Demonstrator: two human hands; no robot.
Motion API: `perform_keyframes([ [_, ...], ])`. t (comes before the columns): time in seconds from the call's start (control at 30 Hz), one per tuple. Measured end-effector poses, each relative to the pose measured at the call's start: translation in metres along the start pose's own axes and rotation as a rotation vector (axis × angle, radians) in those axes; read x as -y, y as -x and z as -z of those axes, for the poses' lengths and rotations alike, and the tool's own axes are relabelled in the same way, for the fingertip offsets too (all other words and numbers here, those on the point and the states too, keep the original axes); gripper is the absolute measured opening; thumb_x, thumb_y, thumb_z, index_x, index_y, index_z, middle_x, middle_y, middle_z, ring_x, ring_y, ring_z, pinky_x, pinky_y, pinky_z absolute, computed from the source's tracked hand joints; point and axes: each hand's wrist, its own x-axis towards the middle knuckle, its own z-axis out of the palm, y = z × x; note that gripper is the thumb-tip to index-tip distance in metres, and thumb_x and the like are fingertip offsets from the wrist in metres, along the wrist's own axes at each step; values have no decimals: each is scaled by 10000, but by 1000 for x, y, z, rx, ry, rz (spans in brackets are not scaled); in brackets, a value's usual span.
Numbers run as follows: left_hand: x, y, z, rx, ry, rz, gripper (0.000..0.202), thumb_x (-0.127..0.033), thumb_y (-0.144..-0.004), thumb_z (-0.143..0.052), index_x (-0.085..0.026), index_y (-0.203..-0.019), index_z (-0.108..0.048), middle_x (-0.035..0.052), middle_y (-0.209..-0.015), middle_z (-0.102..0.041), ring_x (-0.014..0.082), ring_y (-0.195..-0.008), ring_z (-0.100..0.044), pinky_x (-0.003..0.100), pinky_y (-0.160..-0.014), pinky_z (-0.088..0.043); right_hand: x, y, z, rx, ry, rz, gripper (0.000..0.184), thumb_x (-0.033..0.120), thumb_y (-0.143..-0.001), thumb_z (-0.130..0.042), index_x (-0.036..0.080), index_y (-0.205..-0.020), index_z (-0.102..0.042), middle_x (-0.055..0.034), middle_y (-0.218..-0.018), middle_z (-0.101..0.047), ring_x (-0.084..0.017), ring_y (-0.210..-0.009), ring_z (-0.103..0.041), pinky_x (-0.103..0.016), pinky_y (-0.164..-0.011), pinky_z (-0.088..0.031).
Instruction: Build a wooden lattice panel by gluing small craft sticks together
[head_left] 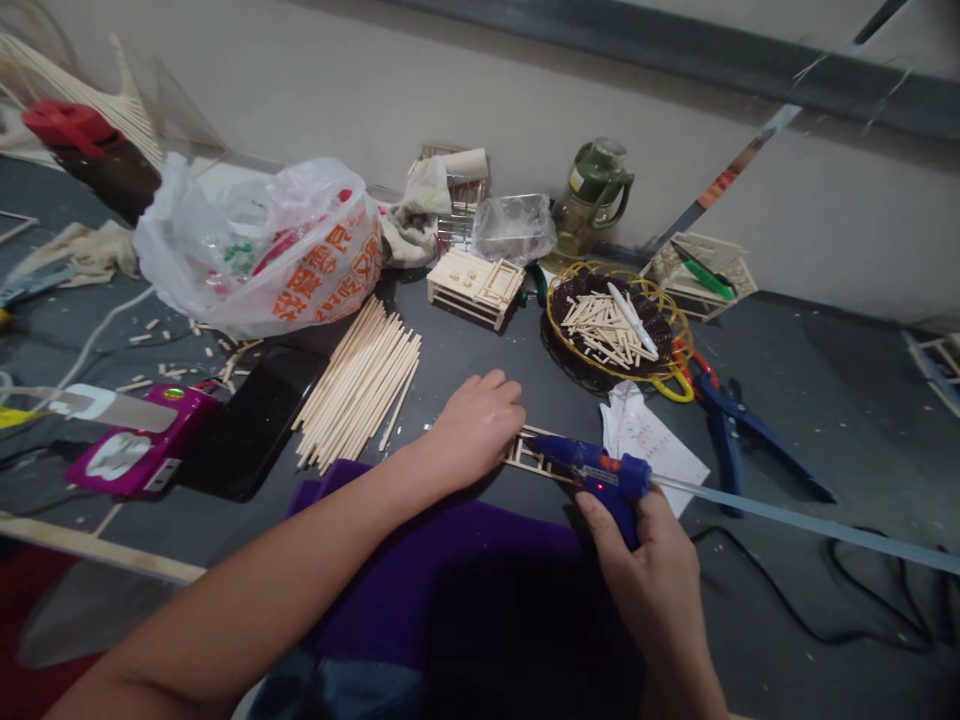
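Observation:
My right hand (652, 570) is wrapped round the handle of a blue hot glue gun (607, 470), with a long clear glue stick (795, 525) coming out of its back. The gun's nozzle points left, over a small ladder-like wooden stick frame (534, 458) on the dark table. My left hand (480, 420) is closed over the frame's left end, its fingers curled; the fingertips are partly hidden. A bundle of thin wooden sticks (360, 385) lies to the left of that hand. Behind it stands a small wooden stick model (476, 285).
A yellow-rimmed basket (559, 330) holds short stick pieces and a white pen (634, 320). Blue-handled pliers (765, 435) and a paper slip (660, 450) lie at right. Leftward are a plastic bag (255, 240), phone (255, 420) and purple power adapter (150, 440). A black cord (810, 625) curls at right.

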Motion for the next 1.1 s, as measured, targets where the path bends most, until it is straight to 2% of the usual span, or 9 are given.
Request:
perform_keyframes([
  [1.1,0,-1,6,39,20,22,215,-224,-901,-542,-163,-716,-633,63,-840,-593,214,-851,-458,327,-664,-326,4,5,10,11,16,-3,505,632,-797,-540,196,-1031,-641,-93,-932,-720,-279,-860,-649,-340,-712,-452],
])
